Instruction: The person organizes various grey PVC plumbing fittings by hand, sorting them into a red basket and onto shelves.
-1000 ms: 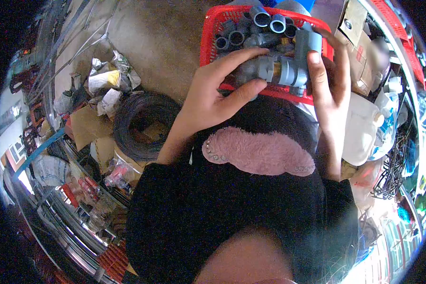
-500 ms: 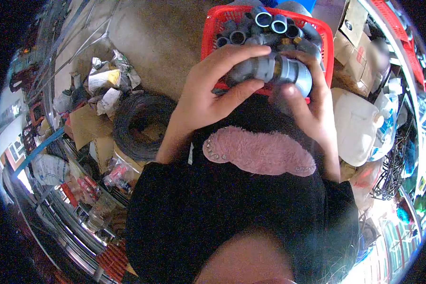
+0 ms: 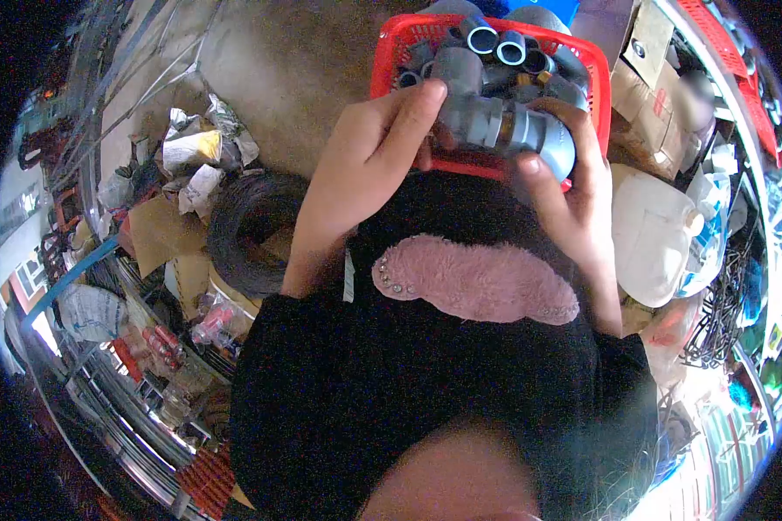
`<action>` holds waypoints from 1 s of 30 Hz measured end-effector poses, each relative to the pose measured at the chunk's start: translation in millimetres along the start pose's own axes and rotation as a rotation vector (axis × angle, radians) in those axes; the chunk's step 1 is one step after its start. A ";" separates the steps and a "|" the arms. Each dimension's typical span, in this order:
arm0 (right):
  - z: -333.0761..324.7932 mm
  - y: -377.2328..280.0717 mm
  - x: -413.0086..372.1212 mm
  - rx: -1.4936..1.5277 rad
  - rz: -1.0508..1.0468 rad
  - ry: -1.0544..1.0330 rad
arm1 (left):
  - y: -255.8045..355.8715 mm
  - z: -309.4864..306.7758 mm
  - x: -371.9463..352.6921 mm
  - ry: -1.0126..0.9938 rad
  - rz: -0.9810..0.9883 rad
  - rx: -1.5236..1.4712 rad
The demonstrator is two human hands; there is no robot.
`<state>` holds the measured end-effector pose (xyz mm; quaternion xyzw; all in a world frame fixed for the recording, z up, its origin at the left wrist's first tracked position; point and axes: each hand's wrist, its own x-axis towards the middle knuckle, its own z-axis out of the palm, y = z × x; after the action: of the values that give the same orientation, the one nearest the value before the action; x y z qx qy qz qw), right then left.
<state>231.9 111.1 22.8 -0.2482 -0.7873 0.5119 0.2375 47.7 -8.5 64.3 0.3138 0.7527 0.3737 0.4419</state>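
Both of my hands hold a grey plastic pipe fitting (image 3: 473,120) over the near part of a red basket (image 3: 381,65). A wide branch at its left end points up and away from me. Around the middle run ridged collars with a brownish band between them, and the right end is rounded and blue-grey. My left hand (image 3: 378,143) grips the left end, thumb on top near the branch, other fingers partly hidden beneath. My right hand (image 3: 573,182) wraps the rounded end, thumb on the near side and fingers over the far side. Several grey pipe fittings (image 3: 511,49) fill the basket.
A black coil (image 3: 248,234) lies on the floor at left, near crumpled packaging (image 3: 202,148) and cardboard (image 3: 161,234). To the right stand a white plastic jug (image 3: 652,234) and a cardboard box (image 3: 652,113). Metal rods (image 3: 130,417) lie at lower left.
My left hand has shifted its grip on the fitting's left end, its thumb moving up and leftward. The fitting's branch now shows pointing upward. My right hand stays around the rounded end.
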 end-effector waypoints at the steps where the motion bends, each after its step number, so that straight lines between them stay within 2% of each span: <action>1: -1.6 0.8 -0.6 0.008 0.014 -0.004 | 1.3 1.0 -0.1 -0.077 -0.018 -0.098; 4: -1.8 3.3 -1.4 0.094 0.096 -0.013 | -3.0 13.5 -1.5 0.087 0.397 -0.080; 6: 1.6 3.4 -2.7 0.220 0.210 0.000 | -9.5 4.0 10.4 -0.048 0.726 0.088; 7: 2.9 4.1 -2.7 0.224 0.178 0.007 | -11.9 -2.1 14.3 -0.119 0.890 0.175; 8: 4.1 5.1 -2.4 0.228 0.146 0.014 | -9.4 -7.6 11.9 -0.225 0.887 0.190; 10: 4.9 6.0 -2.3 0.212 0.114 0.026 | -11.4 -12.9 12.1 -0.281 0.919 0.130; 12: 3.1 6.9 -3.1 0.166 0.115 0.042 | -8.5 -8.0 10.1 -0.236 0.773 -0.164; 14: 0.9 6.2 -2.5 0.120 0.014 0.103 | -0.6 6.9 -2.0 -0.078 0.411 -0.666; 17: -1.3 4.5 -0.8 0.107 -0.036 0.100 | -10.0 2.6 -6.5 -0.168 0.301 -0.315; 18: -4.1 7.9 0.0 0.105 -0.065 0.077 | -3.7 -0.9 -9.8 -0.177 0.192 -0.276; 20: -8.2 8.7 1.5 0.086 -0.140 0.032 | -8.8 -6.8 4.0 -0.039 0.698 0.184; 21: -7.2 8.1 1.5 0.091 -0.105 0.021 | -12.0 -11.0 12.6 0.043 0.943 0.422; 22: -4.8 6.8 2.0 0.097 -0.070 0.009 | -14.7 -16.8 18.5 0.089 1.065 0.518; 23: -2.7 5.6 2.2 0.102 -0.035 -0.004 | -15.4 -14.1 16.4 0.121 0.996 0.362; 25: -1.3 3.6 3.8 0.029 -0.111 0.008 | -13.9 -1.2 8.3 0.180 0.852 0.052; 26: -0.9 2.4 4.8 -0.007 -0.149 0.014 | -8.9 5.2 0.7 0.304 0.716 -0.043; 29: 0.6 -2.5 5.3 -0.110 -0.232 0.016 | -10.0 -0.6 0.0 0.300 0.329 -0.045; 30: 0.7 -3.2 5.9 -0.139 -0.270 0.022 | -8.5 -0.6 -1.0 0.260 0.288 -0.076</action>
<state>226.5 113.2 26.2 -0.1616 -0.8444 0.4169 0.2949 46.4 -14.0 57.8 0.3505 0.7362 0.4985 0.2943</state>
